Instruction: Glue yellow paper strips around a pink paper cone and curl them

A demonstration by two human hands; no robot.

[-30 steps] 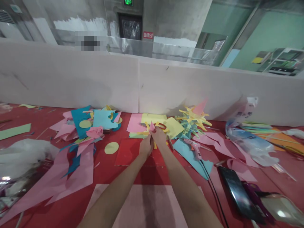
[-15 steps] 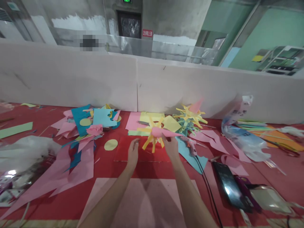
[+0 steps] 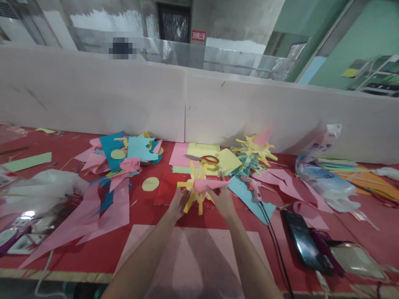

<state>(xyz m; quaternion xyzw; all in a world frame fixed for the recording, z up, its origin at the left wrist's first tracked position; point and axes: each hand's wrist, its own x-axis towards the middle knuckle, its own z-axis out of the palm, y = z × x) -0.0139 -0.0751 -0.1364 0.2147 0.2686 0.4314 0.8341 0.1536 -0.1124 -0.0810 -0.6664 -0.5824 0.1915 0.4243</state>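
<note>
A paper piece with yellow strips [image 3: 200, 203] spread like rays and a pink cone [image 3: 207, 184] on it is up in front of me, over a red sheet [image 3: 163, 192]. My right hand [image 3: 222, 201] grips it at the cone's side, fingers closed. At its left edge my left hand [image 3: 179, 203] is closed on the strips, its fingertips partly behind them. Behind the piece lie scissors [image 3: 209, 159] with red and yellow handles. A similar yellow piece with a pink cone [image 3: 263, 137] stands farther back on the right.
A glue gun [image 3: 256, 192] with a black cable lies right of my hands, near a phone [image 3: 304, 241]. Paper scraps [image 3: 112, 207] and a plastic bag [image 3: 46, 187] are at left. A white board [image 3: 140, 99] borders the table's back.
The yellow and pink piece has come lower and closer to me, uncovering the scissors. My left hand, apart from it before, now holds its left edge. The view has shifted slightly.
</note>
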